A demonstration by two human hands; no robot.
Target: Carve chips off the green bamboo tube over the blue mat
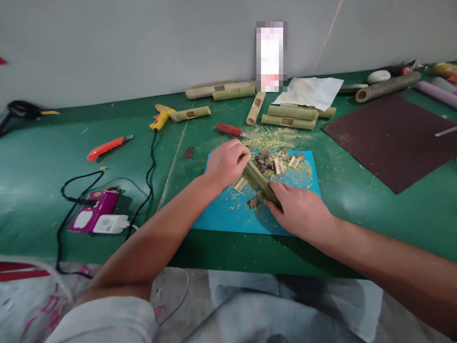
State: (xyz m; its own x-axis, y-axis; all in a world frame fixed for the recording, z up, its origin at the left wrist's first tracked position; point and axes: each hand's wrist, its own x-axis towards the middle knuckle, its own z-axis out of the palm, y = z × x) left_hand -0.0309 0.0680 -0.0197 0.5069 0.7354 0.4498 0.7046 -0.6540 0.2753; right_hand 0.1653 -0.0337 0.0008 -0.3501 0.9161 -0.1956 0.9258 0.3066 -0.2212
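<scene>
A green bamboo tube (260, 179) slants between my two hands above a blue sheet (214, 216). My left hand (227, 163) is closed around its far upper end. Nearer to me, my right hand (302, 207) wraps the lower end, thumb along the side. Brown scraps and pale bamboo chips (278, 165) lie heaped on the sheet just beyond the tube, with fine shavings around them. A dark scrap (254, 203) rests below the tube. Just past my left hand lies a red-handled chisel-like tool (230, 129) among yellowish shavings.
Several cut bamboo tubes (289, 121) lie at the back, near a white paper (310, 93). To the left are a yellow glue gun (162, 116), an orange utility knife (107, 148) and a purple power strip (93, 209) with cords. A dark brown board (392, 143) lies right.
</scene>
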